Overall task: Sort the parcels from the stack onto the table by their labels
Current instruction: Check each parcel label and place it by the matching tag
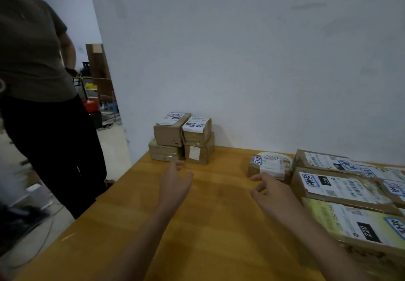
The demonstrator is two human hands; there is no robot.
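Four brown boxes form the stack (182, 138), two on two, at the far left corner of the table (208, 226), against the wall (241, 50); the top pair bears white labels. Left hand (177, 180): over the table just short of the stack, fingers loose and spread, holding nothing. Right hand (271, 195): fingers loosely curled, empty, just before a small parcel (270, 165) with a blue-marked label. Flat parcels (337, 187): several along the table's right side, labels up, close together, one yellow-green. Bystander (39, 83): dark clothes, standing on the floor left of the table.
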